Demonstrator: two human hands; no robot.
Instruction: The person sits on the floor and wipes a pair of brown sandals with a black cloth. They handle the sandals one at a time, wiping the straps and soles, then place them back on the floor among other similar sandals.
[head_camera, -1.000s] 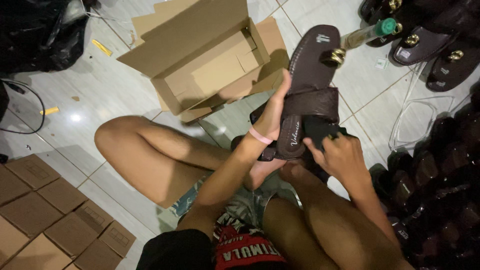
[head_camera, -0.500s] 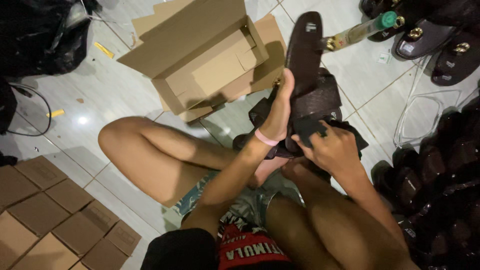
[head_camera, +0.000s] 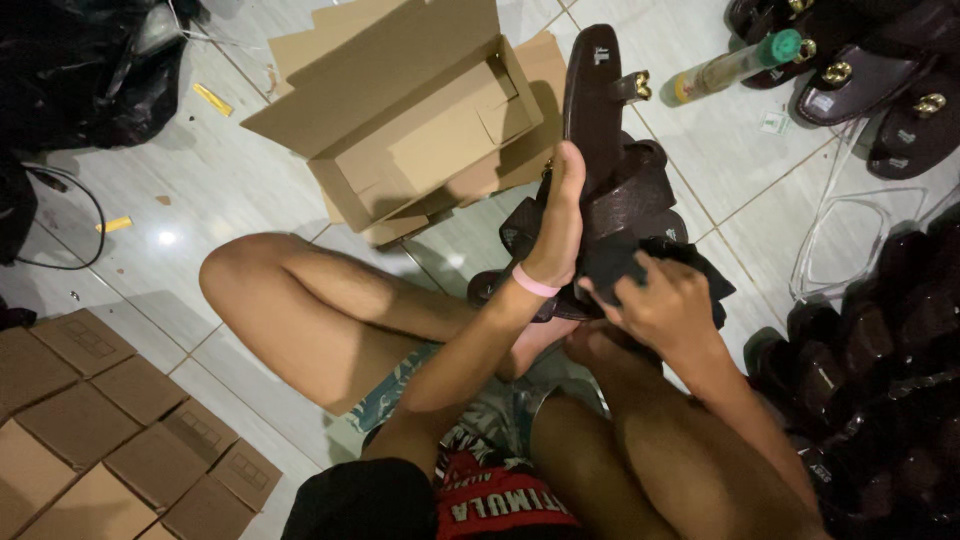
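I sit cross-legged on a tiled floor. My left hand (head_camera: 562, 215), with a pink band at the wrist, grips a dark brown sandal (head_camera: 598, 120) turned on edge, sole side toward me, its gold buckle at the far end. My right hand (head_camera: 655, 300) presses a black cloth (head_camera: 610, 262) against the sandal's strap. More dark sandals lie beneath, between my feet.
An open cardboard box (head_camera: 420, 130) lies on its side beyond my left knee. Closed boxes (head_camera: 90, 420) are stacked at the lower left. Brown sandals (head_camera: 880, 90) and a green-capped bottle (head_camera: 735, 62) are at the upper right. A sandal pile (head_camera: 890, 350) sits to the right, a black bag (head_camera: 70, 60) upper left.
The sandal has turned from showing its footbed to standing on edge. My right hand has moved up along the strap with the cloth.
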